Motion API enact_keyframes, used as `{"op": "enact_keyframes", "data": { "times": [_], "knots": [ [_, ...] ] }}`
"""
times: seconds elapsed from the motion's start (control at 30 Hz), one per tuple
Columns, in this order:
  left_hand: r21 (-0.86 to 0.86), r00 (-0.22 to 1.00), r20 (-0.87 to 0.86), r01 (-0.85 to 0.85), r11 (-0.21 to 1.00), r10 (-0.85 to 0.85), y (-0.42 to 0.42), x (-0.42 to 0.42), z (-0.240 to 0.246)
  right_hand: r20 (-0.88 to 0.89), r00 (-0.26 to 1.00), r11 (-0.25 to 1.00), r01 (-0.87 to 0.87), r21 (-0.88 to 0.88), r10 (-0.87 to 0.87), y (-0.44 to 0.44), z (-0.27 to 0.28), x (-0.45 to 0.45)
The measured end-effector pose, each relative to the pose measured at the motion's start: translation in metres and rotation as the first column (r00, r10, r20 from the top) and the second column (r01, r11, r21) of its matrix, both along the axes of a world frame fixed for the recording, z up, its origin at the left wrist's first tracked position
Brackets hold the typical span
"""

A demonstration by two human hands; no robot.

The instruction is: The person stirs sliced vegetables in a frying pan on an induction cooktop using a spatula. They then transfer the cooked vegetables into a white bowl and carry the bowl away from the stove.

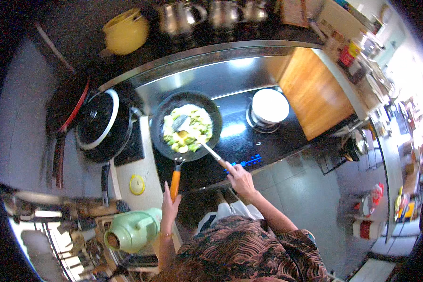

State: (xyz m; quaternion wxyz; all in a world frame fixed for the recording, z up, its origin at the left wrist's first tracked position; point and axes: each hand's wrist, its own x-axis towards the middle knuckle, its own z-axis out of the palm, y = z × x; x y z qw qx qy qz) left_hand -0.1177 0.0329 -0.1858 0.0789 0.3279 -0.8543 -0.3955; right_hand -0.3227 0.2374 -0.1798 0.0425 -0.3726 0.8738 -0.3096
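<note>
A dark frying pan (216,120) sits on the black glass cooktop (232,148). In it lies a heap of chopped pale-green and yellowish food (201,121). My left hand (171,206) grips the pan's orange handle (175,183) near its end. Held in my right hand (242,179) is a cooking utensil (213,152) with a metal shaft and a brown grip. Its shaft slants over the pan's near-right rim into the food. A grey, spatula-like shape (181,122) shows among the food; whether it belongs to that utensil is unclear.
Right of the pan stands a round white-topped object (270,105), beside a wooden board (313,95). A lidded black pot (102,123) is at left. A yellow-rimmed disc (137,184) and a green vacuum flask (134,229) are nearer. Metal jugs (181,17) and a yellow pot (127,31) line the back ledge.
</note>
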Motion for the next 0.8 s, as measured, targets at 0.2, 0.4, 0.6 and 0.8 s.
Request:
{"op": "enact_keyframes", "data": {
  "times": [0.2, 0.4, 0.6, 0.8],
  "knots": [
    [-0.193, 0.998, -0.009, 0.058, 0.979, -0.061, 0.005, -0.005, 0.004, 0.003, 0.968, 0.968, 0.252, 0.021, -0.252, 0.092, 0.005, 0.013],
    [-0.510, 0.990, -0.085, 0.057, 0.858, -0.116, 0.037, -0.036, 0.038, 0.188, 0.840, 0.855, 0.468, 0.222, -0.509, 0.216, -0.020, 0.024],
    [-0.629, 0.940, -0.127, 0.172, 0.758, -0.318, 0.127, -0.100, 0.076, 0.190, 0.754, 0.743, 0.512, 0.432, -0.629, 0.390, -0.099, 0.046],
    [-0.624, 0.770, -0.178, 0.392, 0.675, -0.612, 0.282, -0.190, 0.063, 0.624, 0.169, 0.567, 0.639, 0.520, -0.763, 0.541, -0.149, 0.064]
  ]
}}
